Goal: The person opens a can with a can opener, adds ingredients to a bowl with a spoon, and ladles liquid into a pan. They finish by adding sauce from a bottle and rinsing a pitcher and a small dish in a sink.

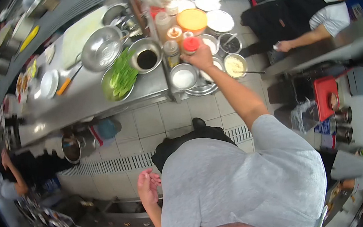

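My right hand [201, 57] reaches out over the crowded stand, its fingers wrapped round a jar with a red lid [191, 44]. Close by are a squeeze bottle with an orange top [174, 33], a bottle of dark seasoning [171, 50] and a steel bowl of white powder [184, 77]. Right of the hand sits a bowl of pale yellow paste [234, 65] with a utensil in it. My left hand [149, 183] hangs by my side, fingers loosely bent and apart, with nothing visible in it.
On the steel counter [151, 85] are a bowl of dark sauce [146, 59], leafy greens [123, 77] in a bowl, a steel colander [102, 48] and an orange-handled knife [69, 81]. A co-worker in a black apron [281, 18] stands right. A metal pot [77, 147] is below the counter.
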